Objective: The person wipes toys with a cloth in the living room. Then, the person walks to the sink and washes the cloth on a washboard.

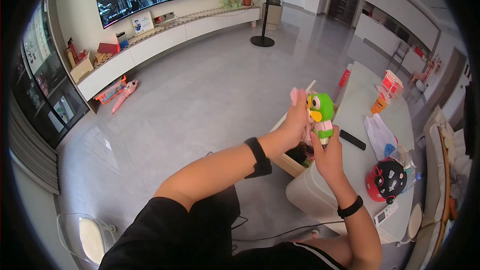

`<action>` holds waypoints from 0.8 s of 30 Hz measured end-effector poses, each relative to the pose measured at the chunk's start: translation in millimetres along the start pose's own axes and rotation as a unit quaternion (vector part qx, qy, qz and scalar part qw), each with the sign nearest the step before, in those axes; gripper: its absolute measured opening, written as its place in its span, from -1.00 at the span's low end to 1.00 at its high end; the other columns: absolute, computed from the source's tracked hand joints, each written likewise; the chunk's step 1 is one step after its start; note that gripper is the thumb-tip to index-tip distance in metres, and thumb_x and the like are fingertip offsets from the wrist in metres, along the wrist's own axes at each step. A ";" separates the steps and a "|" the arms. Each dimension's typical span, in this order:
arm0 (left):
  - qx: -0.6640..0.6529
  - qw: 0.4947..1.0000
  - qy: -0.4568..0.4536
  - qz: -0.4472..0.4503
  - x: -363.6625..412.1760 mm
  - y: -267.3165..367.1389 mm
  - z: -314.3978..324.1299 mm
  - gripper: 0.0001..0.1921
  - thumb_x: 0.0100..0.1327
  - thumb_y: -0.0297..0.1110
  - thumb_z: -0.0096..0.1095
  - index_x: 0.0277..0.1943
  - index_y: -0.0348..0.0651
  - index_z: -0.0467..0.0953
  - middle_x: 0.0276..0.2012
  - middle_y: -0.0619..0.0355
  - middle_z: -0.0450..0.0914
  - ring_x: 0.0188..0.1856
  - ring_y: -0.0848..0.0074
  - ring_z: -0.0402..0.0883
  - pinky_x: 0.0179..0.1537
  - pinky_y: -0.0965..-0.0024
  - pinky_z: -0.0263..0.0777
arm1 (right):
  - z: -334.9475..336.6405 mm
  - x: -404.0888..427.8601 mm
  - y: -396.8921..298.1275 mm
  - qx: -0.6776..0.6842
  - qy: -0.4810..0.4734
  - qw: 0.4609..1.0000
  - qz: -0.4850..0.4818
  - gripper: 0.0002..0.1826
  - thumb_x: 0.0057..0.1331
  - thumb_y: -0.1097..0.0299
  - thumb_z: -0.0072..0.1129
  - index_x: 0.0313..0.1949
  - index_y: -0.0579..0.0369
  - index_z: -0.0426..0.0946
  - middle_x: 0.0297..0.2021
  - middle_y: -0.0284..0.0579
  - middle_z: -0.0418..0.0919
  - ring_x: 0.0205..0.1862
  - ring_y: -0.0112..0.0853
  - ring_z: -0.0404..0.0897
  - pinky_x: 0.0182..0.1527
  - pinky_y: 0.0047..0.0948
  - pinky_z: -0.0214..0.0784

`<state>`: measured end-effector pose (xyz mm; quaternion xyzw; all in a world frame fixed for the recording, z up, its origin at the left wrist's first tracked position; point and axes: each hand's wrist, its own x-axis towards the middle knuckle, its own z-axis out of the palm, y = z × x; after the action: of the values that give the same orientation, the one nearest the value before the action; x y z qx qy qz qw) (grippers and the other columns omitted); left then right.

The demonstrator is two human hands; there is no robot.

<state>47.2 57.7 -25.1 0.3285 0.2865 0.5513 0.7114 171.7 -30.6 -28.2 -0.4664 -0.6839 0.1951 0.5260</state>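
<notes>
Above an open drawer (293, 165) of the white coffee table (352, 174), both of my hands are raised together. My right hand (329, 157) grips a green toy figure (325, 105) by its lower end; the figure has big round eyes, a yellow beak and a pink-and-green body. My left hand (294, 123) is closed around a soft-looking pink item (296, 95), right against the toy's face side. My fingers hide most of the pink item, so its kind is unclear. Dark contents show inside the drawer, partly covered by my hands.
On the table are a black remote control (352, 140), a white plastic bag (379, 135), a red-and-black rounded object (390, 180), a white remote (385, 213) and an orange cup (379, 104). A cable (285, 234) crosses the floor near my legs. A stool (91, 238) stands left.
</notes>
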 end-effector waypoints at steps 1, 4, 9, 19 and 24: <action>0.000 1.000 0.002 -0.001 7.4 3.8 -4.8 -0.42 0.53 0.32 -0.17 0.08 -0.03 0.53 -0.09 0.21 0.68 0.00 0.45 0.65 0.06 0.27 0.56 | -0.6 1.6 -6.7 0.020 -0.041 0.997 0.058 -0.56 0.48 0.19 0.21 0.06 0.30 0.30 -0.34 -0.03 0.63 -0.59 -0.40 0.64 -0.59 -0.42 0.46; -0.085 0.990 -0.038 0.102 20.3 29.6 -13.2 -0.45 0.53 0.30 -0.16 0.06 -0.01 0.52 -0.14 0.21 0.66 -0.08 0.48 0.65 0.04 0.25 0.57 | -4.8 3.1 -32.4 0.050 -0.100 0.980 0.166 -0.53 0.46 0.17 0.24 0.09 0.30 0.31 -0.31 -0.06 0.64 -0.58 -0.44 0.62 -0.58 -0.43 0.46; -0.133 0.965 -0.199 -0.104 -7.8 50.4 -15.0 -0.44 0.52 0.27 -0.10 0.28 0.05 0.45 0.14 0.16 0.62 0.11 0.35 0.63 0.18 0.13 0.51 | -12.0 -10.5 -24.5 0.228 -0.181 0.925 0.244 -0.55 0.54 0.09 0.10 0.11 0.28 0.37 -0.21 -0.06 0.68 -0.59 -0.44 0.60 -0.60 -0.52 0.39; -0.132 0.983 -0.104 -0.076 -16.2 37.3 23.8 -0.51 0.54 0.19 -0.15 0.14 -0.02 0.50 0.06 0.08 0.64 0.01 0.26 0.65 0.11 0.08 0.57 | -45.3 -15.9 -0.8 0.158 -0.252 0.922 0.247 -0.51 0.53 -0.05 0.07 -0.11 0.25 0.52 -0.44 -0.10 0.68 -0.51 -0.45 0.66 -0.47 -0.46 0.47; -0.041 0.999 -0.025 0.017 32.5 42.7 -57.9 -0.56 0.51 0.15 -0.11 0.02 -0.01 0.52 -0.08 0.12 0.64 -0.09 0.32 0.66 0.04 0.12 0.61 | -73.4 -19.4 33.3 -0.214 -0.211 0.950 0.086 -0.55 0.42 -0.03 0.21 -0.03 0.15 0.51 -0.41 0.02 0.70 -0.38 -0.18 0.73 -0.34 -0.20 0.55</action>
<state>-15.4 105.6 -29.1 0.3174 0.2400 0.5660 0.7220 252.4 -47.1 -36.7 -0.5732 -0.7624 0.1825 0.2385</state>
